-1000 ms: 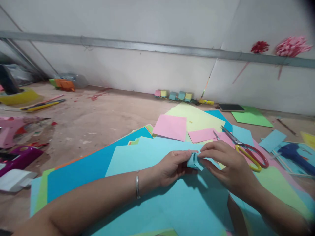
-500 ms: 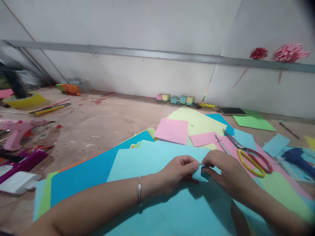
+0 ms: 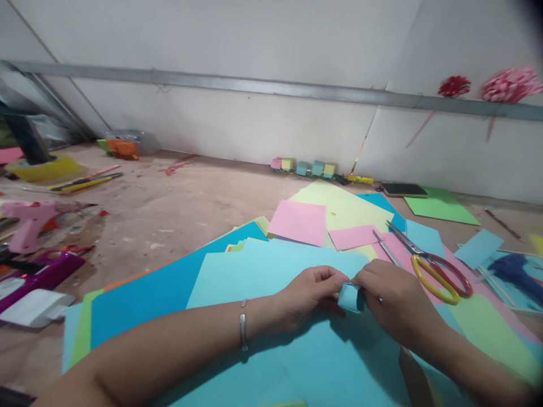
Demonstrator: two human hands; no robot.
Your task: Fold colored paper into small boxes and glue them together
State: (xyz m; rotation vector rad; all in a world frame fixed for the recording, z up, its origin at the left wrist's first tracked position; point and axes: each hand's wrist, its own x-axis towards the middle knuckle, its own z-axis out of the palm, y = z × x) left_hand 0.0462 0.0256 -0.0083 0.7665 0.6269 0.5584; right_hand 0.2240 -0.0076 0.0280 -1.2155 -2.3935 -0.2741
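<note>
Both my hands meet over a stack of coloured paper sheets [image 3: 271, 271]. My left hand [image 3: 311, 294], with a silver bracelet [image 3: 243, 330] on its wrist, pinches the left side of a small folded light-blue paper piece [image 3: 351, 298]. My right hand [image 3: 392, 299] has its fingers curled and pinches the right side of the same piece. The piece is curled into a small loop just above the top light-blue sheet.
Scissors with red and yellow handles [image 3: 432, 265] lie open just right of my hands. Pink squares [image 3: 299, 221] and a yellow-green sheet lie behind. A pink glue gun [image 3: 29, 217] and purple tool [image 3: 38, 274] sit at left. Small paper boxes [image 3: 303, 167] line the wall.
The paper piece has been curled tighter between my fingers, and both hands have shifted slightly down and right in the view. The camera has moved a little.
</note>
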